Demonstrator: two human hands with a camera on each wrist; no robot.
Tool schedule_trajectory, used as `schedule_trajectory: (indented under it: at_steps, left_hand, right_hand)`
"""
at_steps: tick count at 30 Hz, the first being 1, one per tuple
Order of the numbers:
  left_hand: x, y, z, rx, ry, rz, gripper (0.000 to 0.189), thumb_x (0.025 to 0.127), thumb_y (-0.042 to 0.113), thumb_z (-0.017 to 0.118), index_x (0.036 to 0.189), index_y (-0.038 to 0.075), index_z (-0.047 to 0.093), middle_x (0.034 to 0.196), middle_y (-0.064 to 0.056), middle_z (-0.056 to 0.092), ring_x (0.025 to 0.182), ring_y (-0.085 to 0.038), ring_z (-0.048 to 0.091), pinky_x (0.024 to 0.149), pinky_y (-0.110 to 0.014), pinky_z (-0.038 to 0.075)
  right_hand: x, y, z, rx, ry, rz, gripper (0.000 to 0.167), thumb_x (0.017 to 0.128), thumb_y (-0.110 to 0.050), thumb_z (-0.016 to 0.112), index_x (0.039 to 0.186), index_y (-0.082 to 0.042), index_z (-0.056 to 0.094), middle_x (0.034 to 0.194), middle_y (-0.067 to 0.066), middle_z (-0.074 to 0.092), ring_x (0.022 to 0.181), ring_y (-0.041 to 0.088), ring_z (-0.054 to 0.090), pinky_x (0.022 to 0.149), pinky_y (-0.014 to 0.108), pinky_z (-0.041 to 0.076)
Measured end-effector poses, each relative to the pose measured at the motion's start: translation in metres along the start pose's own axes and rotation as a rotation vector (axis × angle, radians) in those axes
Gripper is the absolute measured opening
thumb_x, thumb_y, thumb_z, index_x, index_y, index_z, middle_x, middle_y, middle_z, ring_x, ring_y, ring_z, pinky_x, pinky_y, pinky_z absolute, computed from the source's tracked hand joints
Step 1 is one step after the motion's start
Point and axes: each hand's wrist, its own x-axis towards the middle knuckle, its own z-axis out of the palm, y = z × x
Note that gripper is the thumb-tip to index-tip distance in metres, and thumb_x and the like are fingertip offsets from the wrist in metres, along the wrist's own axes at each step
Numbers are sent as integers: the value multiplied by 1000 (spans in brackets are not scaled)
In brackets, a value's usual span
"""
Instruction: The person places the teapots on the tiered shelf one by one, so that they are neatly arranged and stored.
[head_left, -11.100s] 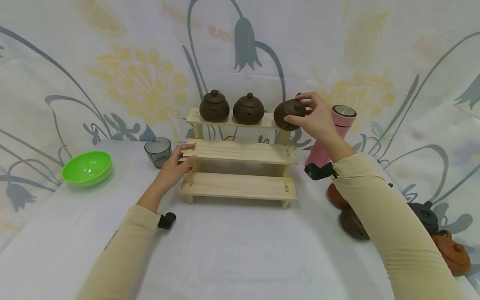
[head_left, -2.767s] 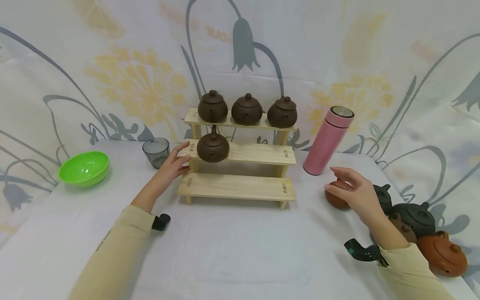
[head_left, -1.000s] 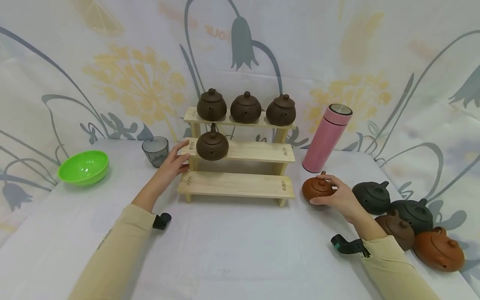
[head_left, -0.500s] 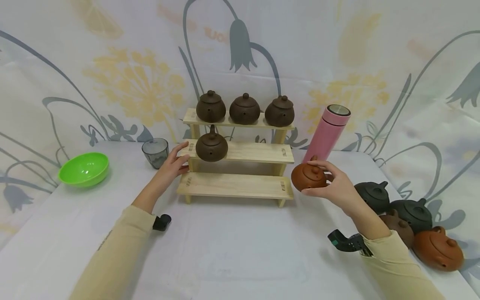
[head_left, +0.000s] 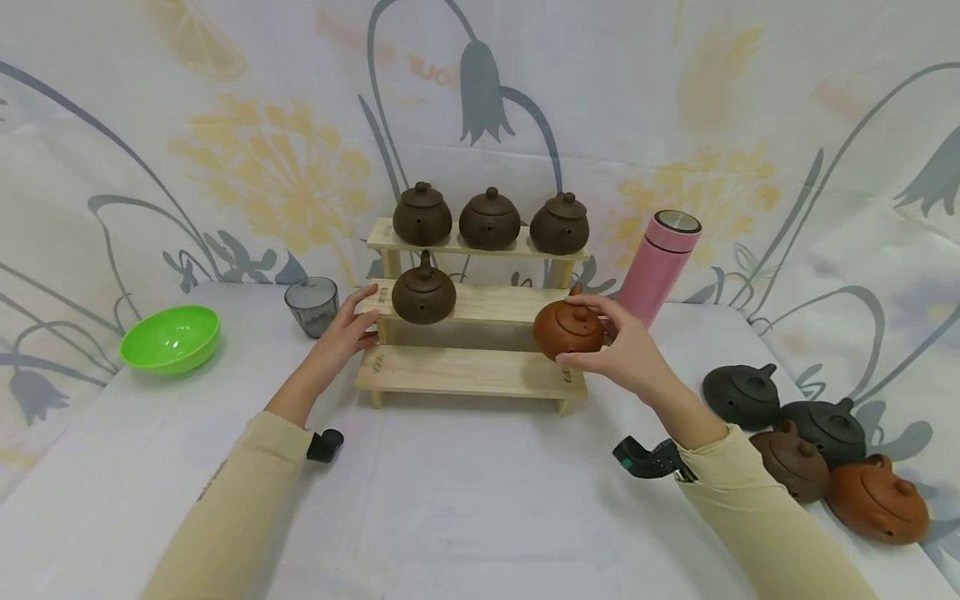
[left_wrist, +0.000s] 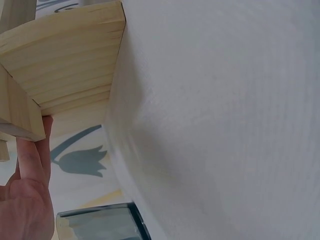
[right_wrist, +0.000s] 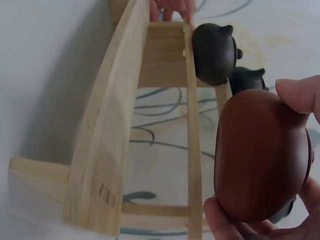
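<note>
My right hand (head_left: pixel 630 354) holds a small reddish-brown teapot (head_left: pixel 566 330) between thumb and fingers, in front of the right end of the middle shelf of a three-tier wooden stand (head_left: pixel 480 372). In the right wrist view the smooth base of this teapot (right_wrist: pixel 260 155) faces the camera, apart from the stand. At the left end of the middle shelf, my left hand (head_left: pixel 341 333) grips the board's edge; in the left wrist view its fingers (left_wrist: pixel 31 162) reach behind the wood. A dark brown teapot (head_left: pixel 423 296) sits on that shelf's left side. Three more, including the centre teapot (head_left: pixel 490 223), line the top shelf.
A pink thermos (head_left: pixel 656 271) stands right of the stand. Several teapots cluster at the right, among them a black teapot (head_left: pixel 741 396) and an orange-brown teapot (head_left: pixel 877 504). Left of the stand are a grey glass (head_left: pixel 312 308) and a green bowl (head_left: pixel 171 340).
A dark brown teapot has come onto the middle shelf's left side. My right hand has picked up the reddish-brown teapot from the table and moved it left and up. My left hand stays at the stand.
</note>
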Motion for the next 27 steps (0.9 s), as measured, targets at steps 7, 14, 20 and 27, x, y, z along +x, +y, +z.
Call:
schedule_trajectory:
  at_steps: [7,14,20,27]
  left_hand:
    - [0,-1,0,3,5,-6,59,101,33,40,150,20,12,144,-24,27,126,-39,37,105,-44,30]
    - [0,-1,0,-3,8,-3,58,101,33,40,150,20,12,142,-24,28,126,-40,37,105,-44,31]
    - [-1,-2,1,1,8,-5,58,101,33,40,150,20,12,141,-25,30,125,-39,38,105,-44,31]
    - [0,-1,1,11,9,-3,59,101,33,40,150,20,11,140,-25,31,126,-39,38,105,-44,31]
  right_hand:
    - [19,-4,21,6,-42,-23,68,71,-13,81,131,-13,50,124,8,49,104,27,51,81,37,50]
    - [34,-10,36,-4,-23,-40,65,70,-16,82,129,-15,53,120,9,52,102,27,52,80,39,52]
    - [43,-18,47,28,-28,-73,64,73,-15,80,130,-11,52,120,12,54,103,27,52,83,39,49]
    - [58,-20,58,12,-19,-88,65,72,-17,81,130,-11,53,123,10,54,106,26,54,87,39,47]
